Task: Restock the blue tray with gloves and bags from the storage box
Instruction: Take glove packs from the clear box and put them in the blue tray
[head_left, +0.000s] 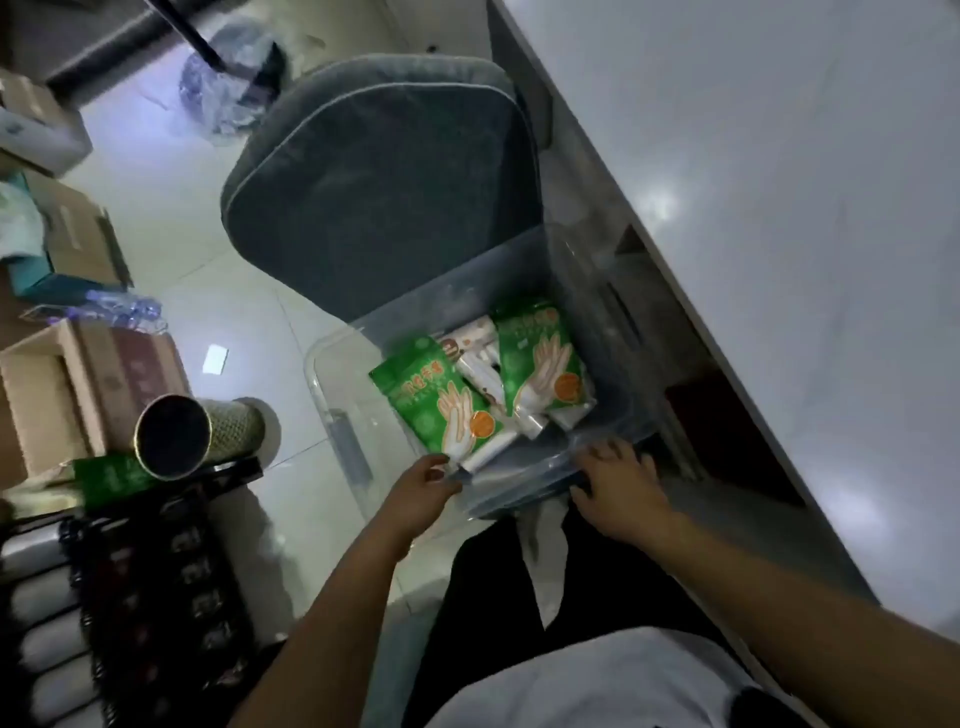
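A clear plastic storage box (332, 395) stands on the floor beside a grey chair. Inside lie two green glove packets (441, 405) (540, 358) and several white bag rolls (480, 358). My left hand (423, 486) grips the box's near rim at its left corner. My right hand (621, 486) holds the near rim at the right, fingers curled over the edge. The blue tray is not in view.
A grey cushioned chair (384, 187) stands just beyond the box. A white counter (779, 182) runs along the right. Cardboard boxes (57, 395), a cardboard tube (174, 436) and a black rack (156, 597) crowd the left. Pale floor tiles lie between.
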